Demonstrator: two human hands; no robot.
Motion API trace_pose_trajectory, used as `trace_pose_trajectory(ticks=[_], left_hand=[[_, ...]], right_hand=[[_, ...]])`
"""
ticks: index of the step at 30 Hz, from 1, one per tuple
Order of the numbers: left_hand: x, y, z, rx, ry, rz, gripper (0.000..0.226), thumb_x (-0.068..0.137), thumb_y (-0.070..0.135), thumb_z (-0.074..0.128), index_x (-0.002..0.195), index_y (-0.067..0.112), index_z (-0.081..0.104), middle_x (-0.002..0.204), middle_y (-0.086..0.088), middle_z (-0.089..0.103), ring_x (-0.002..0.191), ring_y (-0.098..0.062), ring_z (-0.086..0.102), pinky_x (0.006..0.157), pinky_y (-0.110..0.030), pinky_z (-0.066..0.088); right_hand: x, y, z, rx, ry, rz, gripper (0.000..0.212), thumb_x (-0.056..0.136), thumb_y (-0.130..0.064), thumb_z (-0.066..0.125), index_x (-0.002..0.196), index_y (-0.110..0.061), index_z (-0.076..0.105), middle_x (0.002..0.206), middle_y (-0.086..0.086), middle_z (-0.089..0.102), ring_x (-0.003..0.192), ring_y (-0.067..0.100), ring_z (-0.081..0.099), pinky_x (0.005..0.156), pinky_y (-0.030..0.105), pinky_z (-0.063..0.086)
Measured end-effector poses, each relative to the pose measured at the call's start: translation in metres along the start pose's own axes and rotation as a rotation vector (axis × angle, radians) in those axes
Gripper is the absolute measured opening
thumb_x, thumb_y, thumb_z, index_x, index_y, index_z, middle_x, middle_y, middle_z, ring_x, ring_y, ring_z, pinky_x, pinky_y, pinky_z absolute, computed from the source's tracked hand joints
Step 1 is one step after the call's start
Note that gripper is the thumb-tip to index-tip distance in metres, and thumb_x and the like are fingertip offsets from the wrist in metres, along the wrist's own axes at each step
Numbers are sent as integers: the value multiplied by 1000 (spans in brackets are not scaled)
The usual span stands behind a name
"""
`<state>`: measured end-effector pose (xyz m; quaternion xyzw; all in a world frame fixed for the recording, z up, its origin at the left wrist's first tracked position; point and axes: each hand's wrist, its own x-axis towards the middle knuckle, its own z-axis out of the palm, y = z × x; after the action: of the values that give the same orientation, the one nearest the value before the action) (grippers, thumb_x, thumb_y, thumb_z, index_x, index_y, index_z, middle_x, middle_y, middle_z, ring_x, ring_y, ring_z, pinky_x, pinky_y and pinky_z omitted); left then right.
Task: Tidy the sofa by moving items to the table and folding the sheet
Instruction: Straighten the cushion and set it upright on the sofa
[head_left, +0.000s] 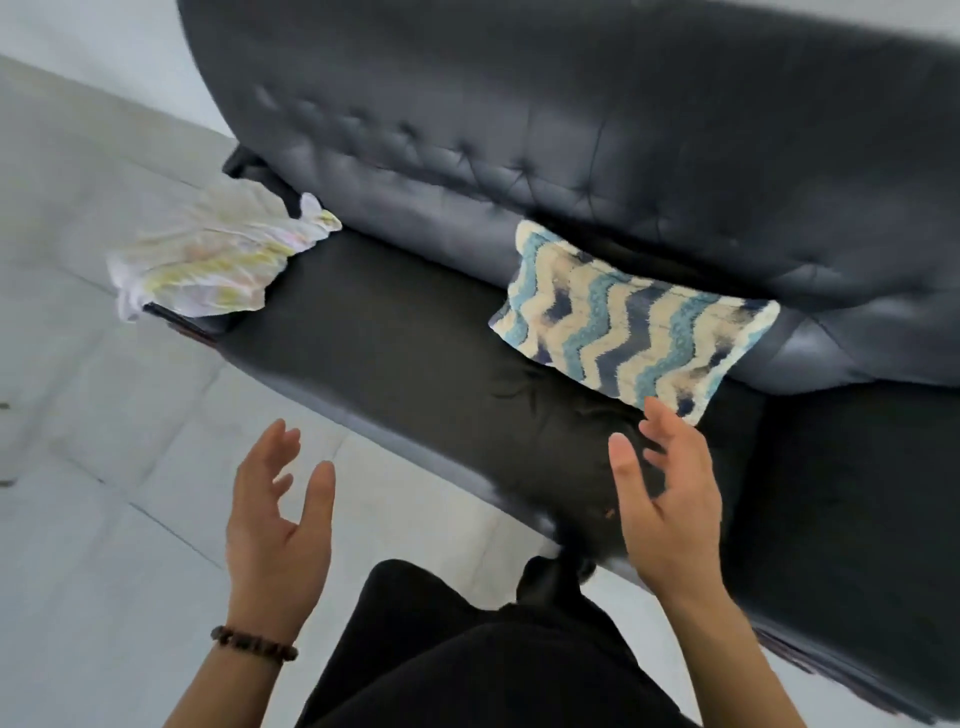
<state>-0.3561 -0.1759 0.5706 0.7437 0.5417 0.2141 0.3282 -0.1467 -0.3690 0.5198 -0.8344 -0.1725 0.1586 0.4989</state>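
A black tufted sofa (395, 343) fills the upper right of the head view. A cushion with blue and cream wavy stripes (631, 322) leans against its backrest. A crumpled white sheet with yellow print (213, 260) lies on the sofa's left end and hangs over the edge. My left hand (278, 525) hovers over the floor in front of the seat, fingers relaxed and holding nothing. My right hand (667, 499) is raised above the seat just below the cushion's lower corner, fingers spread and holding nothing.
Light grey floor tiles (93, 467) stretch to the left and front of the sofa. My legs in black trousers (467, 654) stand close to the seat's front edge. No table is in view.
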Motion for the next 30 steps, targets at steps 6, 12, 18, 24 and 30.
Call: trace_pose_trajectory(ticks=[6,12,18,24,30], left_hand=[[-18,-70,-95,-100,198,-145,54,92,29,58,143,24,39,138,5,52,119,-18,53,96,-35,45],[-53,-207,-205,-275,366,-369,57,92,29,60,144,29,37,136,9,52,118,-18,53,89,-30,43],[-77,-326,-314,-386,652,-494,54,90,17,64,137,33,41,129,7,58,118,-9,55,95,-31,43],[-58,-393,-405,-378,806,-549,54,90,17,63,138,30,42,126,8,59,116,-13,56,89,-31,44],[20,-475,-458,-326,816,-629,55,90,20,62,124,54,35,123,12,58,114,-15,57,80,-12,48]], right_hand=[[-41,-56,75,11,-136,-171,56,90,-46,56,140,-24,47,129,-13,52,119,2,51,98,31,47],[-131,-113,211,-129,-399,-327,56,85,-49,59,138,-39,42,132,-19,48,121,-2,49,95,26,45],[-224,-189,354,-188,-699,-467,70,76,-53,64,140,-34,42,138,-18,46,124,1,50,100,28,43],[-264,-261,465,-160,-819,-586,67,81,-43,69,141,-30,43,136,-19,47,126,0,48,99,25,43],[-266,-290,615,-129,-887,-569,66,82,-45,67,142,-28,43,134,-16,50,125,5,51,93,15,47]])
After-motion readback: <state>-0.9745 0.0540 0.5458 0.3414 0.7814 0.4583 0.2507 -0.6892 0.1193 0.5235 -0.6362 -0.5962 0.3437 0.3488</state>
